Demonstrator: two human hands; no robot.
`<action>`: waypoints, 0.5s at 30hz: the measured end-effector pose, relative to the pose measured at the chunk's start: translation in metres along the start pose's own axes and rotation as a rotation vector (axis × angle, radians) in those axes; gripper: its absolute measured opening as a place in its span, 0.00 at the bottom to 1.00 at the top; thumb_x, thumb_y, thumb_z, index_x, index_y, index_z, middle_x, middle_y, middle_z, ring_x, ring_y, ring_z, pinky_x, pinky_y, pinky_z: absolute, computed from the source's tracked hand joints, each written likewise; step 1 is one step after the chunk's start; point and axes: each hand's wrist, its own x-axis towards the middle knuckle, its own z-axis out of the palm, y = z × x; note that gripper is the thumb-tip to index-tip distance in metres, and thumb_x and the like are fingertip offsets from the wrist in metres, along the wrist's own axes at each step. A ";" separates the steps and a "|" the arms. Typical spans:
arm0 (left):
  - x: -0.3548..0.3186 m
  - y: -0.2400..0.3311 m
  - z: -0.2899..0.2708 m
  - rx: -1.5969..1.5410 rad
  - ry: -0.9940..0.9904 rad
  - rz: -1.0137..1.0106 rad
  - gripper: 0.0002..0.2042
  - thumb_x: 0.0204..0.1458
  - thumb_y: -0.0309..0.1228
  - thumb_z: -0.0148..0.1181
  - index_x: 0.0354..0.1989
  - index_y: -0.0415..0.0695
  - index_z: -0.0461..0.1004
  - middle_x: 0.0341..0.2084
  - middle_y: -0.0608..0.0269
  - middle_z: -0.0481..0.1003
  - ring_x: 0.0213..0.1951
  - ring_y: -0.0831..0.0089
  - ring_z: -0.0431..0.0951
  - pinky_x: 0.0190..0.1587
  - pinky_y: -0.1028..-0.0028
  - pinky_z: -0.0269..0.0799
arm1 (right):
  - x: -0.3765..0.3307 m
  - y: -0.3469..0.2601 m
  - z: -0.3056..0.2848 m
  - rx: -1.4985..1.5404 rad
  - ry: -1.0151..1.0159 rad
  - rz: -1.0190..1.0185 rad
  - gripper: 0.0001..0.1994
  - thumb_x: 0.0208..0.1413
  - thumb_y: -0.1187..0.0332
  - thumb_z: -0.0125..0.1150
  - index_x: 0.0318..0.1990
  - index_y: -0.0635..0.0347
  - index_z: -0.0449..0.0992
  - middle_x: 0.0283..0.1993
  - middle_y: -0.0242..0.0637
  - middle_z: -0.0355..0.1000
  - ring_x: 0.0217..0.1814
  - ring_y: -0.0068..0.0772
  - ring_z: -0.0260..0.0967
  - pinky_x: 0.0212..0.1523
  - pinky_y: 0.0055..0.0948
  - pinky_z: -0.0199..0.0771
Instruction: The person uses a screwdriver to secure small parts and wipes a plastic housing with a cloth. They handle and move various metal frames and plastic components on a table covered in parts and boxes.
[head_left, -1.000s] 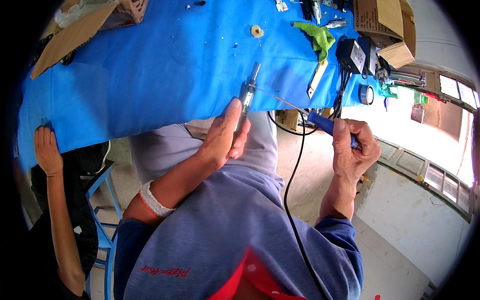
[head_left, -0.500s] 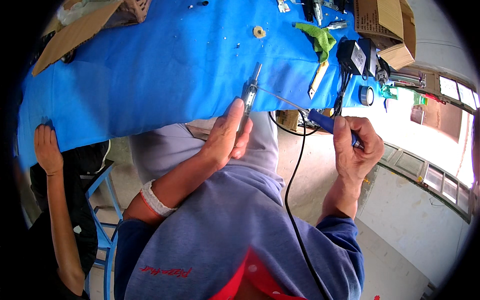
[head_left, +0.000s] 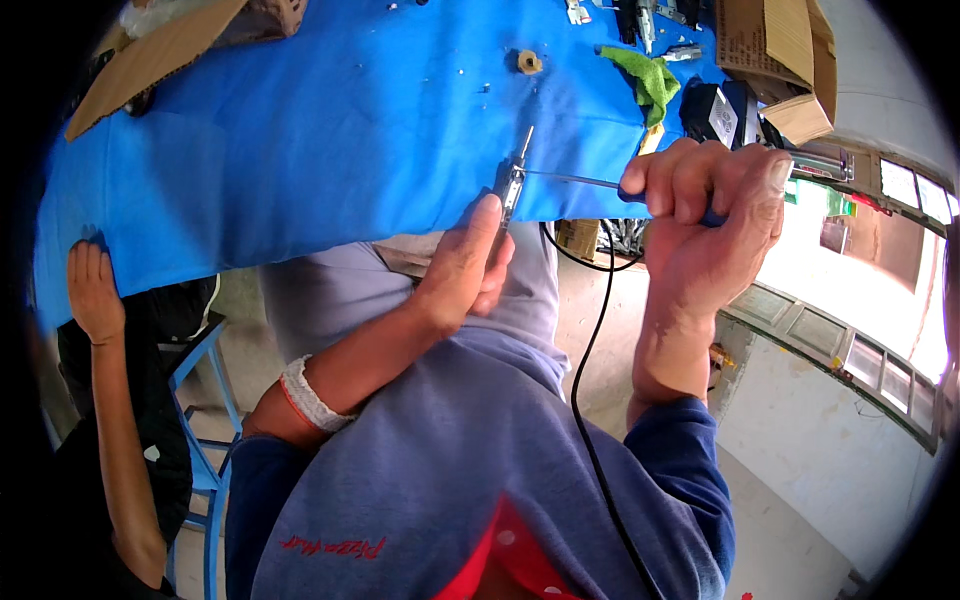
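My left hand (head_left: 458,272) is closed round a slim, pen-like device (head_left: 512,192) with a dark body and a thin metal tip pointing away from me. Some pale or metallic inner parts seem to show along its side. In my right hand (head_left: 695,230), the fingers wrap round the blue handle of a screwdriver (head_left: 580,180). Its long thin shaft reaches left, and the end meets the device near the base of the metal tip. Whether it sits in a screw is too small to tell.
A blue cloth (head_left: 330,150) covers the table. On it lie a yellowish round piece (head_left: 529,62), a green rag (head_left: 648,80), black adapters (head_left: 712,112) and cardboard boxes (head_left: 775,50). Another person's hand (head_left: 95,290) rests at the left edge. A black cable (head_left: 590,370) crosses my front.
My right hand has moved up and turned, now wrapping the screwdriver handle with the palm turned more toward view. The shaft lies flatter. My left hand and the device have shifted slightly right.
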 end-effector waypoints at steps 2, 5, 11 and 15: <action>0.001 -0.001 -0.001 0.007 -0.019 0.001 0.30 0.56 0.65 0.39 0.20 0.48 0.60 0.07 0.72 0.55 0.08 0.79 0.53 0.13 0.76 0.51 | 0.001 0.005 0.003 0.131 0.079 0.030 0.24 0.67 0.51 0.39 0.22 0.57 0.58 0.14 0.34 0.55 0.15 0.28 0.56 0.19 0.31 0.67; 0.002 -0.001 -0.002 0.027 -0.024 -0.013 0.30 0.56 0.65 0.38 0.20 0.48 0.59 0.07 0.72 0.53 0.08 0.79 0.52 0.12 0.76 0.49 | 0.006 0.009 0.010 0.168 0.172 0.029 0.25 0.66 0.48 0.39 0.21 0.54 0.53 0.12 0.33 0.51 0.12 0.25 0.49 0.13 0.29 0.58; 0.001 -0.001 0.004 0.081 0.066 -0.034 0.30 0.57 0.64 0.36 0.18 0.49 0.58 0.06 0.71 0.52 0.08 0.78 0.51 0.11 0.75 0.46 | 0.017 0.013 0.014 0.250 0.151 0.083 0.25 0.67 0.48 0.36 0.19 0.50 0.50 0.12 0.28 0.45 0.11 0.22 0.41 0.11 0.25 0.43; 0.002 0.002 0.001 0.037 0.061 -0.105 0.30 0.58 0.63 0.35 0.17 0.49 0.57 0.06 0.71 0.52 0.08 0.78 0.50 0.11 0.75 0.44 | 0.016 0.012 0.013 0.251 0.150 0.103 0.25 0.67 0.48 0.33 0.18 0.48 0.49 0.11 0.25 0.43 0.11 0.20 0.38 0.11 0.24 0.38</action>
